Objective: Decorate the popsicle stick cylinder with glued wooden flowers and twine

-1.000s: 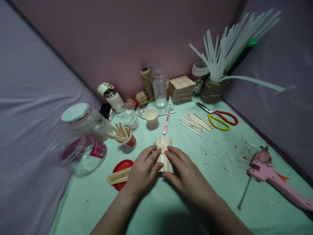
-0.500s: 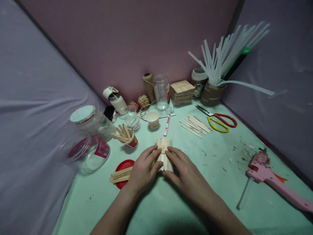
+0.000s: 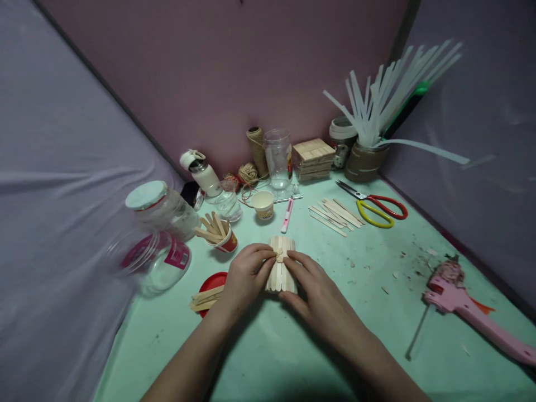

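Note:
Between my hands on the table sits a rounded piece built of pale craft sticks [image 3: 276,283] laid side by side. Small flat wooden pieces [image 3: 280,255] lie on its upper face. My left hand [image 3: 250,273] pinches thumb and fingertips together at the left edge of these small pieces. My right hand [image 3: 312,285] grips the right side of the craft-stick piece, fingertips on top near the small pieces and thumb at the near end. Just left of my left wrist, a red lid [image 3: 214,279] carries more sticks [image 3: 206,298], partly hidden by my arm.
Beyond my hands lie a pink craft knife [image 3: 287,215], loose sticks [image 3: 337,215] and scissors [image 3: 377,206]. A pink glue gun [image 3: 460,301] rests at right. A paper cup [image 3: 228,241] of sticks and plastic jars [image 3: 178,259] stand left; white glue sticks [image 3: 377,106] rise at the back.
My left thumb has moved up from the near part of the craft-stick piece to meet the fingertips at the small wooden pieces. My right hand keeps its hold. The view has shifted slightly.

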Demonstrator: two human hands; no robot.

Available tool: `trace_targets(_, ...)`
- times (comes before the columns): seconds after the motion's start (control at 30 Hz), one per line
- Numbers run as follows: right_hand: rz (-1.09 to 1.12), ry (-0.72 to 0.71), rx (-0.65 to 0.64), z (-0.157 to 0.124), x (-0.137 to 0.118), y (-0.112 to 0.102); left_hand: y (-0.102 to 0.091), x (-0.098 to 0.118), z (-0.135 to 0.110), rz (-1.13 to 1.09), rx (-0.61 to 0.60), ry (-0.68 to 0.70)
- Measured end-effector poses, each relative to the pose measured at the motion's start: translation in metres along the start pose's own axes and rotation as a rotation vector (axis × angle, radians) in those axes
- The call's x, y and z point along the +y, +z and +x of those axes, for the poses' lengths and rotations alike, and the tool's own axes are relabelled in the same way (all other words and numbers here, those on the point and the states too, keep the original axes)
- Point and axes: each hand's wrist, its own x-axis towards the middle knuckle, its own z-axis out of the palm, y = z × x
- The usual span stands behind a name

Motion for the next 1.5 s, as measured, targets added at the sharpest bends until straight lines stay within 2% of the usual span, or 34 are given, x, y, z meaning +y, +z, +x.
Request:
trace_targets(0.5, 0.04, 0.006, 0.011, 0.0, 0.0, -0.002, 0.001, 0.005, 0.0, 0.066, 0.027, 0.025)
trace_targets(0.9, 0.034, 0.006, 0.007, 0.0, 0.0, -0.001, -0.001, 0.005, 0.003, 0.107, 0.0, 0.06)
trace_targets(1.1, 0.052, 0.0, 0.011, 0.0, 0.001, -0.001, -0.009, 0.005, 0.0, 0.115, 0.013, 0.046)
trace_targets(1.17, 0.06, 0.004, 0.013, 0.0, 0.001, -0.001, -0.015, 0.002, -0.002, 0.141, 0.009, 0.088)
trace_targets(1.33, 0.052, 0.015, 0.006, 0.0, -0.001, -0.002, -0.026, -0.008, -0.001, 0.249, -0.116, 0.343)
trace_targets(1.5, 0.047, -0.002, 0.014, 0.0, -0.001, -0.003, -0.027, -0.011, 0.003, 0.336, -0.197, 0.411)
